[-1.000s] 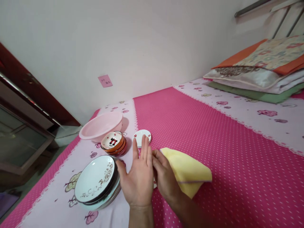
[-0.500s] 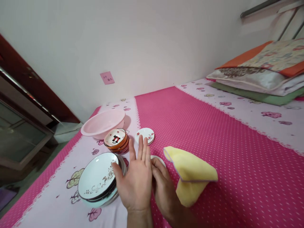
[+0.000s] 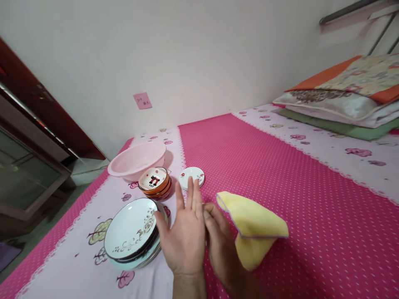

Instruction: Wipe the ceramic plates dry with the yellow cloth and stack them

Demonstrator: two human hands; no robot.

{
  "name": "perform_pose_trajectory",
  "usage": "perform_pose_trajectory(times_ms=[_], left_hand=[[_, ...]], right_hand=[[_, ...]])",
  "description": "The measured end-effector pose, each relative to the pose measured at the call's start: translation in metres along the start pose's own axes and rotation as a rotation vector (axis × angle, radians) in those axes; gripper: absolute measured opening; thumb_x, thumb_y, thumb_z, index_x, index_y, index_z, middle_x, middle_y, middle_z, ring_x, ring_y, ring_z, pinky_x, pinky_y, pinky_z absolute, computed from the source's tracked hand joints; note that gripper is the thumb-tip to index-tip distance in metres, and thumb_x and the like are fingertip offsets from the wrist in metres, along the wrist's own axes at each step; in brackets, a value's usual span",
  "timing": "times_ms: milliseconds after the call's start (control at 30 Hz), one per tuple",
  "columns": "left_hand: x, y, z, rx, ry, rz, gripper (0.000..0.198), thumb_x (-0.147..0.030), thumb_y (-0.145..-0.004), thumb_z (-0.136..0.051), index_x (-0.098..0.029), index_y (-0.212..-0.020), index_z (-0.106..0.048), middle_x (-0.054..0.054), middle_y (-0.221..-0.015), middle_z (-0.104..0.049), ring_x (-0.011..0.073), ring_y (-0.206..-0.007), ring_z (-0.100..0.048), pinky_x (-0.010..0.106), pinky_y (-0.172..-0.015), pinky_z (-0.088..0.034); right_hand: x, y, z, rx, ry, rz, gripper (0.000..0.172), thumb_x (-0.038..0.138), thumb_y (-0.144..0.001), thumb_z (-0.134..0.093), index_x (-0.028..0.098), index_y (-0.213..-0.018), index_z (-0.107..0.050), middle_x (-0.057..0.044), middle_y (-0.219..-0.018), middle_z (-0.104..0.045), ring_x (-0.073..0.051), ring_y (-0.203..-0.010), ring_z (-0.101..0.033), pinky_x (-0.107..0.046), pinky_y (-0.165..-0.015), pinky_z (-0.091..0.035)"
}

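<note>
- At far left stands a dark wooden cabinet [image 3: 28,137] with glass fronts, beside the bed.
- A pink basin [image 3: 136,160] sits on the pale floral strip of the bedsheet [image 3: 280,174], near the wall, where it was half a second ago.
- Just in front of it is the stack of small orange bowls [image 3: 155,182], the top one white inside with a red and black figure.
- Nearer to us lies the stack of white plates [image 3: 132,230] with a brown vine pattern, unmoved.
- Our left hand [image 3: 183,232] is flat and wide open, fingers straight and together, holding nothing; its thumb comes close to the plate stack's rim. It sits a little higher in view than half a second ago.
- Beyond its fingertips lies a small white saucer [image 3: 192,176] with red flowers.
- Our right hand [image 3: 220,238] presses against the left, fingers curled downward; whether it grips anything we cannot tell. The white rim that showed by its fingers earlier is now hidden.
- The yellow cloth [image 3: 254,226] lies folded on the pink dotted sheet, just beside the right hand, apparently touching it, as before.
- Folded bedding [image 3: 346,99] is stacked at far right.
</note>
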State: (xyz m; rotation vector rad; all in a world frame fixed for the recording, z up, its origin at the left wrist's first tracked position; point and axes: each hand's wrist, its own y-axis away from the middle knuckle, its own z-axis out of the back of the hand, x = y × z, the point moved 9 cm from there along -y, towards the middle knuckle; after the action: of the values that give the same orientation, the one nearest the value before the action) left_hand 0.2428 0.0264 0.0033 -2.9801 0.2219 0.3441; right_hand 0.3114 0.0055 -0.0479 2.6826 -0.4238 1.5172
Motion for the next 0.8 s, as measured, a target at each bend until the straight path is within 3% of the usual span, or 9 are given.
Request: perform_pose_trajectory(times_ms=[100, 200, 267, 400, 467, 600, 733, 800], left_hand=[[-0.027, 0.002, -0.001, 0.012, 0.003, -0.108, 0.07, -0.061, -0.102, -0.029, -0.02, -0.159, -0.032, 0.013, -0.162, -0.04, 0.0292, -0.148, -0.038, 0.043, -0.119, -0.036], [-0.037, 0.003, 0.0, 0.014, 0.003, -0.159, 0.068, -0.058, -0.103, -0.028, -0.019, -0.159, -0.032, 0.013, -0.162, -0.041, 0.0282, -0.148, -0.038, 0.043, -0.12, -0.036], [-0.028, 0.003, 0.001, 0.004, -0.002, -0.13, 0.067, -0.057, -0.103, -0.031, -0.02, -0.159, -0.033, 0.011, -0.161, -0.043, 0.027, -0.148, -0.039, 0.042, -0.12, -0.036], [0.013, 0.003, 0.002, -0.017, -0.01, 0.067, 0.069, -0.062, -0.101, -0.034, -0.025, -0.159, -0.033, 0.01, -0.16, -0.045, 0.0247, -0.147, -0.04, 0.039, -0.119, -0.036], [0.023, 0.004, 0.001, -0.02, -0.01, 0.114, 0.07, -0.064, -0.1, -0.031, -0.027, -0.159, -0.033, 0.011, -0.16, -0.044, 0.0234, -0.148, -0.04, 0.038, -0.119, -0.035], [0.006, 0.004, -0.002, -0.002, -0.03, 0.03, 0.07, -0.064, -0.1, -0.032, -0.026, -0.159, -0.034, 0.011, -0.161, -0.043, 0.0247, -0.148, -0.04, 0.038, -0.12, -0.033], [-0.018, 0.006, -0.002, 0.026, -0.068, -0.062, 0.071, -0.063, -0.099, -0.036, -0.024, -0.158, -0.036, 0.011, -0.162, -0.041, 0.0284, -0.148, -0.039, 0.042, -0.122, -0.031], [-0.022, 0.006, -0.002, 0.026, -0.079, -0.083, 0.071, -0.063, -0.099, -0.037, -0.023, -0.158, -0.036, 0.011, -0.162, -0.041, 0.0288, -0.148, -0.039, 0.043, -0.122, -0.032]], right_hand=[[-0.019, 0.021, -0.019, 0.076, 0.058, -0.022, 0.031, 0.05, -0.099, -0.051, 0.024, -0.083, -0.056, -0.001, -0.082, -0.056, -0.019, -0.079, -0.052, -0.032, -0.075, -0.046], [-0.018, 0.021, -0.025, 0.12, 0.064, -0.017, 0.034, 0.052, -0.098, -0.052, 0.023, -0.079, -0.054, 0.0, -0.076, -0.053, -0.018, -0.074, -0.05, -0.031, -0.07, -0.045], [-0.004, 0.008, -0.017, 0.097, 0.038, 0.014, 0.031, 0.05, -0.095, -0.058, 0.023, -0.08, -0.054, 0.001, -0.078, -0.054, -0.017, -0.075, -0.051, -0.03, -0.07, -0.045], [0.031, -0.019, 0.009, -0.013, 0.001, 0.069, 0.025, 0.046, -0.091, -0.066, 0.023, -0.099, -0.061, -0.002, -0.094, -0.064, -0.02, -0.093, -0.059, -0.033, -0.084, -0.048], [0.035, -0.022, 0.014, -0.052, 0.019, 0.062, 0.027, 0.048, -0.09, -0.066, 0.023, -0.096, -0.061, -0.001, -0.09, -0.063, -0.019, -0.088, -0.059, -0.032, -0.081, -0.049], [0.009, 0.001, 0.001, -0.021, 0.079, 0.019, 0.032, 0.054, -0.093, -0.061, 0.024, -0.084, -0.06, 0.0, -0.081, -0.059, -0.019, -0.078, -0.055, -0.031, -0.073, -0.049], [-0.034, 0.025, -0.001, -0.111, 0.055, -0.101, 0.033, 0.059, -0.091, -0.062, 0.027, -0.092, -0.064, -0.003, -0.094, -0.067, -0.023, -0.092, -0.059, -0.032, -0.08, -0.05], [-0.036, 0.023, -0.004, -0.082, 0.054, -0.113, 0.034, 0.059, -0.09, -0.063, 0.026, -0.091, -0.064, -0.003, -0.093, -0.066, -0.022, -0.09, -0.059, -0.032, -0.078, -0.05]])
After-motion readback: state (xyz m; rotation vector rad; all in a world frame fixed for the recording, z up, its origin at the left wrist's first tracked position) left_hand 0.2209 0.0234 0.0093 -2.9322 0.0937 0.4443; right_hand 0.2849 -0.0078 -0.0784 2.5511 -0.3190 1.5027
